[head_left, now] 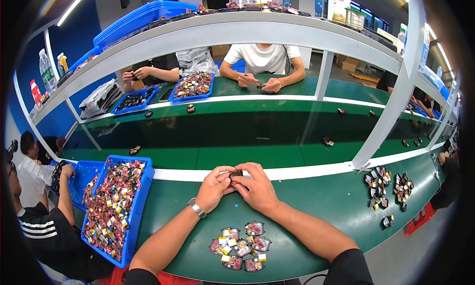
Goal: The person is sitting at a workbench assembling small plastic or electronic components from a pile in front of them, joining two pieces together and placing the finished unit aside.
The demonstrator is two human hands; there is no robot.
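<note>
Both my hands are together over the near green table, fingers curled round a small black plastic case (236, 174). My left hand (212, 188), with a metal watch on its wrist, grips the case from the left. From the right, my right hand (257, 190) closes on it with thumb and fingers. Its inside is mostly hidden by the fingers. Nearer to me, between my forearms, lies a group of open dark cases (243, 248) with red circuit boards and white-and-yellow parts in them.
To the left, a blue tray (140, 206) is heaped with small red boards. More assembled pieces (377, 188) lie in clusters at right. Beyond a white rail (307, 171) runs a green belt (237, 131) carrying scattered pieces. A white post (386, 106) rises at right. Co-workers sit left and opposite.
</note>
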